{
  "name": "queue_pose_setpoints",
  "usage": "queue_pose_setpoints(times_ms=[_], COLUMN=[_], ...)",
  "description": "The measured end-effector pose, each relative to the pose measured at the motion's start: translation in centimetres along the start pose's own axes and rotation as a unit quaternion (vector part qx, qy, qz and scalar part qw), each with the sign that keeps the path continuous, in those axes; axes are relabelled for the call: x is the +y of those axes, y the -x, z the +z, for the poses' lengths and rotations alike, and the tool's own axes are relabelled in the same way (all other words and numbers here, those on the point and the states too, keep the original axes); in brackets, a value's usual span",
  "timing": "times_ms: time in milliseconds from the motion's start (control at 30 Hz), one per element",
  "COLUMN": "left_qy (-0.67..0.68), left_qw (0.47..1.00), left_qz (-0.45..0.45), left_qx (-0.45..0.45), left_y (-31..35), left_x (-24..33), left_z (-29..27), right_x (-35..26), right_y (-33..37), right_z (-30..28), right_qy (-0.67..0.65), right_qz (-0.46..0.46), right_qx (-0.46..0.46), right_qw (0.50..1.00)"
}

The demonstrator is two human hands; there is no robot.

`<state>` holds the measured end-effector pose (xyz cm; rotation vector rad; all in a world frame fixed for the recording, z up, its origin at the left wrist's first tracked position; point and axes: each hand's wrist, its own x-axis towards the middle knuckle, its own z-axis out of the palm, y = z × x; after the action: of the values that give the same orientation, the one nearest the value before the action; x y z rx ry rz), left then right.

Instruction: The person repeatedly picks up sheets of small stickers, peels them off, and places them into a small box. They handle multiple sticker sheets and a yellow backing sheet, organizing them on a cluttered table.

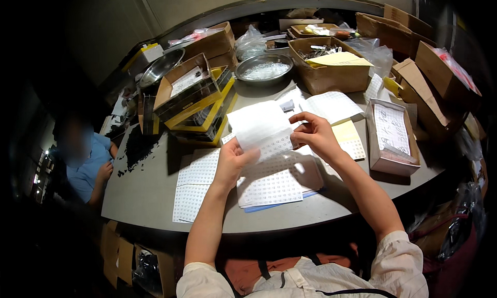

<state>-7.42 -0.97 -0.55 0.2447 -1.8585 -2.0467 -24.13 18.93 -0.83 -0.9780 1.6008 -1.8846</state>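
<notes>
My left hand pinches a white label sheet by its lower left edge, thumb on top. The sheet is held above the table; its upper part is plain, and rows of small print show along its lower part. At its right edge, my right hand has thumb and forefinger closed on it, the other fingers curled. Below lies a stack of printed label sheets, with a blue edge showing underneath. More printed sheets lie flat beside my left forearm.
Stacked black-and-yellow boxes stand left of the sheets, near a black heap of small pieces. Behind are a metal bowl of clear bits and a cardboard box. A paper-lined box sits right. Another person is at left.
</notes>
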Motion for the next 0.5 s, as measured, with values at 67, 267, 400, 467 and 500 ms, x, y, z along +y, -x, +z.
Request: queue_pose_setpoints(times_ms=[67,267,400,467,500], left_qy=[0.019,0.018,0.014,0.017,0.016], left_qw=[1.0,0.999,0.999,0.999,0.999], left_qz=[0.001,0.004,0.002,0.006,0.008], left_qx=[-0.003,0.048,0.043,0.04,0.035], left_y=[-0.4,-1.1,-1.2,-1.2,-1.3], left_x=[-0.6,-1.3,-1.5,-1.7,-1.7], left_z=[0.2,-0.6,-1.2,-1.1,-1.1], right_x=[0.3,-2.9,-4.0,-3.0,-2.0], right_y=[-0.1,-0.4,2.4,4.4,5.0], right_z=[-0.8,-5.4,-6.8,-7.5,-8.1], right_qy=[0.034,0.15,0.359,0.403,0.428], right_qz=[-0.003,-0.098,-0.099,-0.185,-0.256], right_qx=[-0.004,0.052,0.05,0.03,0.018], right_qw=[0.999,0.982,0.927,0.896,0.867])
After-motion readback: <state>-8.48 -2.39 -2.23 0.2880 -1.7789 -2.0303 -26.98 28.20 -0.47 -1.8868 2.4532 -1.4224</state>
